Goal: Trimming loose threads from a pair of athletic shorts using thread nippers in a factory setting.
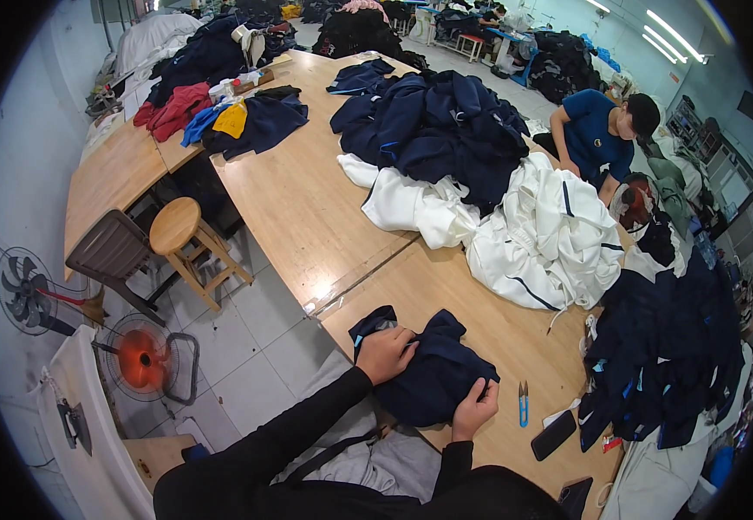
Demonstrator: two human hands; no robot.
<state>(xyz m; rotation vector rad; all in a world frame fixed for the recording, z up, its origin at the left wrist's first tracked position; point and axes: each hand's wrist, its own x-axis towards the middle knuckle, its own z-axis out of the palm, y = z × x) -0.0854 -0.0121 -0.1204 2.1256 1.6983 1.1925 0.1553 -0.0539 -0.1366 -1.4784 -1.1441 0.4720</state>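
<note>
A crumpled navy garment (428, 368) lies on the wooden table (307, 217) right in front of me. My left hand (387, 353) grips its upper left part, fingers closed into the fabric. My right hand (473, 410) pinches the lower right edge of the same garment. Small blue thread snips (523, 403) lie on the table just right of my right hand. A black phone (554, 435) rests a little further right.
Heaps of navy garments (437, 121) and white garments (541, 234) cover the table's middle; another navy stack (662, 355) sits at the right. A person in a blue shirt (597, 134) works across the table. A wooden stool (181, 238), a chair and two fans (142, 360) stand at the left.
</note>
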